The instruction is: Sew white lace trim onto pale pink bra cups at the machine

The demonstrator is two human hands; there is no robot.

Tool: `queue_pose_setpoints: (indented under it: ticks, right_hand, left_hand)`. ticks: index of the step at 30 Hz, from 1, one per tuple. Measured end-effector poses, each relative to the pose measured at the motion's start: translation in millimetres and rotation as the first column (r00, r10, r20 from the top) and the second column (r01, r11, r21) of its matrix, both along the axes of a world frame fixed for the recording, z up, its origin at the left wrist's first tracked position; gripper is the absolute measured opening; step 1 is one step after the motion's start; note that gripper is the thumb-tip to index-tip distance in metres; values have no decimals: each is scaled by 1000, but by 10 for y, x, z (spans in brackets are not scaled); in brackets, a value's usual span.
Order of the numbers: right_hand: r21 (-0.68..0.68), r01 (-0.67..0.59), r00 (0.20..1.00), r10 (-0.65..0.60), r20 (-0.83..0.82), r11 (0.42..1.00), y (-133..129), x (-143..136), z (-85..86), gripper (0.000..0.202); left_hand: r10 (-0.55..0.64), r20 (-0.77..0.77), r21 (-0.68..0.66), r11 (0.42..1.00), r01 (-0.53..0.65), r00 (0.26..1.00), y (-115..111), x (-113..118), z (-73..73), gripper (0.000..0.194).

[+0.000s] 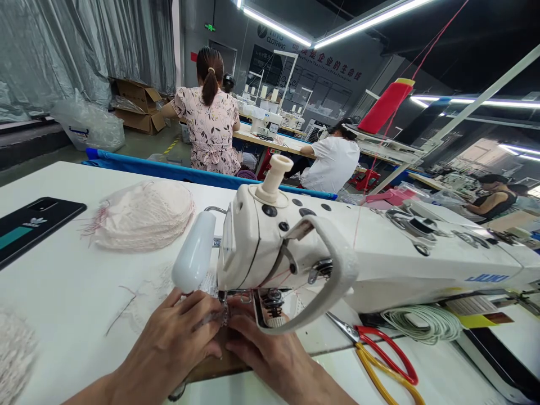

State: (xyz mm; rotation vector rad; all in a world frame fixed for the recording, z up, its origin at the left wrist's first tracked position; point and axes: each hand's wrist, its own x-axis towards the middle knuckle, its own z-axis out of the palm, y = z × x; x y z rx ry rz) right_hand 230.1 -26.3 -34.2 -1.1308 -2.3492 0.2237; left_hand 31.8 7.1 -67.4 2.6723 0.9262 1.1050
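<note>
White lace fabric (154, 292) lies on the table to the left of the needle area of a white sewing machine (295, 242) and runs in under its head. My left hand (177, 332) has its fingers bent and closed on the lace just in front of the needle. Close beside it, my right hand (270, 349) pinches the lace from the right, partly behind the machine's curved white guard (343, 270). My fingertips are partly hidden by the machine head. A brown plate (221, 365) shows beneath my hands.
A stack of lace pieces (145, 216) and a phone (37, 225) lie at left; more lace (14, 351) sits near the front. Scissors (386, 360) and coiled cord (422, 323) lie at right. A red thread cone (386, 104) stands above; several people work beyond.
</note>
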Motion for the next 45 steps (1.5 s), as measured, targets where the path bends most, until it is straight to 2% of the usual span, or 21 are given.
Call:
queue_pose_setpoints:
  ticks: [6,14,20,25,28,33,36,39,41,45]
  right_hand:
    - [16,19,1000,-19,15,1000,3,-11,12,18]
    - [-17,47,999,-47,13,999,-9,-12,-5,18]
    - [-11,51,999,-51,-5,999,-14,-31,-30,28]
    - [-19,65,998,-65,4,998,-26,-31,-21,22]
    - [14,66,997,-66,42,998,-31,-26,-6,17]
    - [153,152,973,-175,148,976,-42,-12,-17,20]
    - [195,72,984,-101,146,978,-47,-10,-24,22]
    - [119,-35,993,21,118,992,-46,-13,-24,21]
    - [89,-45,993,35,112,995,-43,-13,-29,22]
    - [119,-28,995,15,101,992,-39,-11,-65,21]
  left_hand:
    - [-12,-5,-17,1000,12,1000,-4,-12,-4,27]
    - [-11,-16,-9,1000,10,1000,9,-13,-17,20]
    - [-8,-16,-6,1000,7,1000,3,-22,-40,11]
    - [-10,-1,16,1000,10,1000,4,-16,-46,18]
    - [-7,-6,24,1000,7,1000,1,-10,-44,20]
    - [-12,-25,12,1000,12,1000,2,-8,-41,15]
    - [-20,-4,35,999,20,1000,0,-10,-54,19]
    - [-27,30,45,999,26,999,-13,-12,-58,25]
    - [-32,37,35,999,31,999,-22,-12,-52,25]
    - [-26,47,12,1000,26,999,-21,-10,-32,27]
